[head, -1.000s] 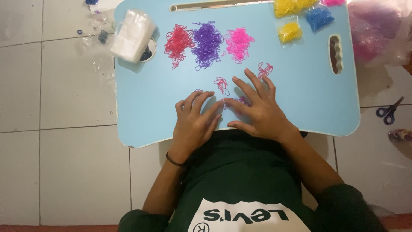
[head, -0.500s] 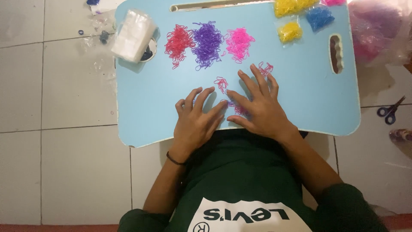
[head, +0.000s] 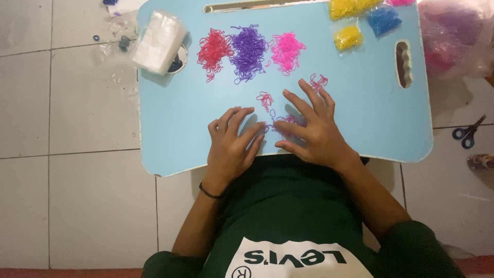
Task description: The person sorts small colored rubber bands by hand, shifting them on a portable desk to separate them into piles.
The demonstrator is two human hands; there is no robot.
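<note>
My left hand (head: pixel 232 146) and my right hand (head: pixel 311 128) lie flat, fingers spread, on a light blue lap table (head: pixel 170 128). Between and under the fingertips is a small scatter of loose mixed rubber bands (head: pixel 266 100), some partly hidden beneath my right hand. Farther up the table sit three sorted heaps: a red pile (head: pixel 213 49), a purple pile (head: pixel 248 51) and a pink pile (head: pixel 286 50). A few pink bands (head: pixel 318 81) lie just beyond my right fingertips. Neither hand grips anything.
A white plastic bag (head: pixel 157 41) rests on the table's top left corner. Yellow bands (head: pixel 348 37) and blue bands (head: pixel 384 19) sit at the top right, beside a handle slot (head: pixel 404 64). Scissors (head: pixel 467 134) and a pink bag (head: pixel 453 36) lie on the tiled floor at right.
Both hands stay on the table with small finger shifts; the loose bands near the fingertips have been nudged slightly. The sorted piles are unchanged.
</note>
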